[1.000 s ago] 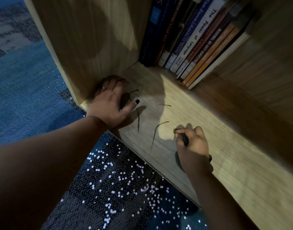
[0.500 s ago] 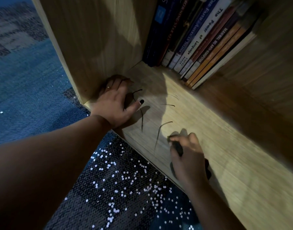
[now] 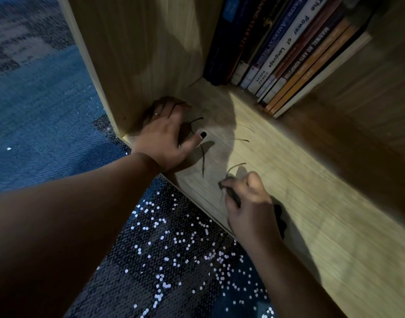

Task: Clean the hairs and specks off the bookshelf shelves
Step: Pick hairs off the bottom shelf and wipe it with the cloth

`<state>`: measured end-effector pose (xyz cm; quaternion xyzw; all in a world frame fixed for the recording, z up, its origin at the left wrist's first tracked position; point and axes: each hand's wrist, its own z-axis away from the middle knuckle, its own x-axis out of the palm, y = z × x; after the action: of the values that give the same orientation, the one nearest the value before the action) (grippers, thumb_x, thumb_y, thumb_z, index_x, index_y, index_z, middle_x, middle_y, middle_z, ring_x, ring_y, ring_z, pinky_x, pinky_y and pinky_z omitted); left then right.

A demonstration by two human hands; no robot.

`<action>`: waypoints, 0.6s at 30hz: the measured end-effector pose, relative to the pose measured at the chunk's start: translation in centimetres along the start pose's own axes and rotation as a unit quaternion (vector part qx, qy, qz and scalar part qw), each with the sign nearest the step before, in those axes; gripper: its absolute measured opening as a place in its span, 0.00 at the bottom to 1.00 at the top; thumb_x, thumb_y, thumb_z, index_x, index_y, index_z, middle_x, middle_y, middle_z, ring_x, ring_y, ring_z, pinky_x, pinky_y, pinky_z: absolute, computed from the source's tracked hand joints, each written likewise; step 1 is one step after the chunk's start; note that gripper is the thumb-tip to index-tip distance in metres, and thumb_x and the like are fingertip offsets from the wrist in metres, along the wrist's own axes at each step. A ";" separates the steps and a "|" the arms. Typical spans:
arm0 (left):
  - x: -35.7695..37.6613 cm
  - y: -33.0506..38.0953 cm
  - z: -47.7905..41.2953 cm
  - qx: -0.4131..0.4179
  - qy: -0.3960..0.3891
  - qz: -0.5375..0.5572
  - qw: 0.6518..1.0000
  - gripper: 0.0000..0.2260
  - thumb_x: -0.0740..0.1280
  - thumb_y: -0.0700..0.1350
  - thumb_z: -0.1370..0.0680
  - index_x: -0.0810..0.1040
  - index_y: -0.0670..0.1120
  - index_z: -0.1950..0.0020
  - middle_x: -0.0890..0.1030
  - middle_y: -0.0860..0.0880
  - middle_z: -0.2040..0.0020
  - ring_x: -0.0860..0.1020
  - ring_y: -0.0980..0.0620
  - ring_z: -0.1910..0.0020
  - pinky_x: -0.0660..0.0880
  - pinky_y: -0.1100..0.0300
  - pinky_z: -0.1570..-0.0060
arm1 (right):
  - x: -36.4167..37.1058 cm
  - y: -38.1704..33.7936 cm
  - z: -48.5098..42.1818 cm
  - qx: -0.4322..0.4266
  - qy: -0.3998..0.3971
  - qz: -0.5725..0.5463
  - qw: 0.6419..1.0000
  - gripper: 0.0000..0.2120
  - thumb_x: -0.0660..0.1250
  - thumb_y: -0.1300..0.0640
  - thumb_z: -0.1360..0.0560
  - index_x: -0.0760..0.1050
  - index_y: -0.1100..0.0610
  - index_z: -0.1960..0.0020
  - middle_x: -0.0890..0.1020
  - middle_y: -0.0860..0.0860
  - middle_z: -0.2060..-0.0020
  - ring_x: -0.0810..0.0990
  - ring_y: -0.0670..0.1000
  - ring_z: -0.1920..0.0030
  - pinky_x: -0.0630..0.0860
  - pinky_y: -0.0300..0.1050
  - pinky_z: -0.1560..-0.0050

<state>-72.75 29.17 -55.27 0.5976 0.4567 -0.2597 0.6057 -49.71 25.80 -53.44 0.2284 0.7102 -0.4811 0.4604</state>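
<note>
A light wooden shelf (image 3: 288,180) carries several dark hair strands. One long strand (image 3: 203,161) lies beside my left thumb, a curved one (image 3: 235,166) sits just above my right hand, and thinner ones (image 3: 241,140) lie further in. My left hand (image 3: 167,138) rests flat in the shelf's left front corner, fingers spread, against the side panel. My right hand (image 3: 247,203) is closed around a small dark object (image 3: 233,196) near the front edge; what the object is stays unclear.
A row of leaning books (image 3: 288,49) stands at the back of the shelf. The upright side panel (image 3: 139,53) bounds the left. Below the front edge lies blue carpet (image 3: 36,111) scattered with many small white specks (image 3: 185,249).
My right hand has slid along the shelf toward the front edge and a little left, closing on the curved strand. My left hand stays in the corner.
</note>
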 end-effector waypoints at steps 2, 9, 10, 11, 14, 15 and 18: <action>0.0 0.0 0.0 0.002 0.004 0.001 1.000 0.38 0.51 0.71 0.29 0.66 0.47 0.29 0.67 0.45 0.30 0.63 0.44 0.30 0.62 0.47 0.33 | 0.4 0.5 -2.1 0.017 0.026 -0.014 0.999 0.09 0.68 0.63 0.26 0.81 0.56 0.48 0.71 0.46 0.54 0.74 0.46 0.56 0.69 0.34 0.54; 0.0 0.1 0.0 -0.002 0.003 0.000 1.000 0.38 0.51 0.71 0.29 0.65 0.45 0.29 0.67 0.44 0.30 0.62 0.44 0.30 0.61 0.47 0.32 | 0.8 0.9 -4.5 0.074 0.018 -0.041 0.996 0.09 0.66 0.63 0.26 0.80 0.54 0.48 0.70 0.48 0.51 0.73 0.45 0.55 0.68 0.32 0.52; -0.1 0.2 -0.1 -0.002 0.002 -0.001 1.000 0.38 0.50 0.71 0.29 0.65 0.45 0.29 0.67 0.44 0.30 0.62 0.44 0.30 0.61 0.47 0.32 | 0.7 0.6 -3.7 0.074 0.022 -0.049 0.996 0.09 0.67 0.63 0.26 0.80 0.54 0.48 0.70 0.47 0.51 0.74 0.45 0.55 0.68 0.31 0.53; -0.1 0.2 -0.1 -0.004 0.000 0.000 1.000 0.39 0.50 0.71 0.29 0.65 0.45 0.29 0.66 0.44 0.30 0.62 0.44 0.30 0.60 0.47 0.32 | 0.7 0.3 -2.8 0.068 0.029 -0.049 0.996 0.09 0.68 0.62 0.26 0.80 0.54 0.48 0.71 0.46 0.52 0.74 0.45 0.56 0.68 0.31 0.54; 0.0 0.0 0.0 -0.004 0.002 0.000 1.000 0.39 0.50 0.71 0.29 0.65 0.45 0.29 0.66 0.44 0.29 0.61 0.44 0.29 0.60 0.47 0.32 | 0.0 -0.7 0.4 0.054 0.005 -0.017 0.998 0.09 0.68 0.58 0.25 0.79 0.47 0.47 0.72 0.43 0.53 0.75 0.42 0.60 0.75 0.33 0.59; 0.1 0.0 0.0 -0.002 0.003 -0.002 1.000 0.39 0.50 0.71 0.29 0.65 0.45 0.29 0.66 0.44 0.29 0.61 0.44 0.29 0.61 0.47 0.32 | -0.2 -1.0 1.3 0.064 -0.018 -0.011 0.998 0.08 0.67 0.55 0.24 0.77 0.44 0.47 0.72 0.42 0.52 0.75 0.42 0.59 0.78 0.39 0.59; 0.1 -0.1 -0.1 0.003 0.005 0.000 1.000 0.38 0.50 0.71 0.29 0.66 0.46 0.29 0.67 0.44 0.31 0.63 0.44 0.30 0.63 0.46 0.33 | -0.5 -1.2 2.8 0.066 -0.045 0.004 0.997 0.08 0.64 0.50 0.23 0.72 0.42 0.45 0.69 0.41 0.53 0.76 0.45 0.59 0.78 0.50 0.60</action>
<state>-72.83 29.27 -55.42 0.6003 0.4589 -0.2581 0.6020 -49.22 22.85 -52.76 0.2393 0.6542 -0.5351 0.4780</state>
